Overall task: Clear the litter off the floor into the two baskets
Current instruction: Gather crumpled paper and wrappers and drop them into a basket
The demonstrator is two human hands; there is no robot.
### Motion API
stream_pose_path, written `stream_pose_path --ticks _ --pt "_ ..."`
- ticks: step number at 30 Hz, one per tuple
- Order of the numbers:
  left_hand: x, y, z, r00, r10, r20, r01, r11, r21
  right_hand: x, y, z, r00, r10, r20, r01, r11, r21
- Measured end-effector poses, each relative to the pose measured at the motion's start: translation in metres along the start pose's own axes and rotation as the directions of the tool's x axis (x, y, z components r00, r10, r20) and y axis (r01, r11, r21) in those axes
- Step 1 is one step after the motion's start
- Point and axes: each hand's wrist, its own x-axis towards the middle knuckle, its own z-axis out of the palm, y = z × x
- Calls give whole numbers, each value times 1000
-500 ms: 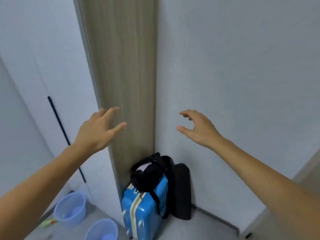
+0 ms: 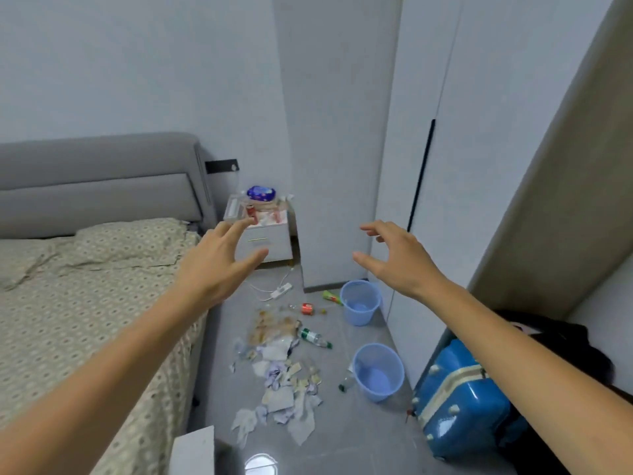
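Observation:
Litter lies in a heap (image 2: 279, 371) on the grey floor between the bed and the wardrobe: crumpled tissues, paper scraps and wrappers. A plastic bottle (image 2: 313, 337) lies at the heap's right edge, a red can (image 2: 307, 308) and a green packet (image 2: 330, 296) lie farther back. Two light blue baskets stand on the right, one near (image 2: 378, 371), one far (image 2: 361, 301); a small bottle (image 2: 346, 383) lies by the near one. My left hand (image 2: 219, 265) and my right hand (image 2: 397, 258) are held out in the air above the floor, fingers spread, holding nothing.
A bed (image 2: 85, 303) fills the left side. A white bedside table (image 2: 263, 238) with clutter stands at the back, with a white power strip (image 2: 281, 290) and cable on the floor before it. A blue suitcase (image 2: 459, 399) stands at the right by the wardrobe (image 2: 479, 200).
The view has swung left from the corner with the suitcase to the bed, floor and litter. Both hands stay raised and open, holding nothing.

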Motion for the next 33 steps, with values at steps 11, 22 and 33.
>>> stream_pose_path --ticks 11,22,33 --pt "37 -117 31 995 -100 -5 99 992 -84 98 -39 95 996 -27 83 28 1000 -6" --pt "97 -206 183 974 -178 140 196 972 -129 180 37 243 967 67 247 -62 998 -28" --pt "-16 -309 631 853 -332 404 398 913 -88 119 324 612 862 64 503 -63 998 -20"
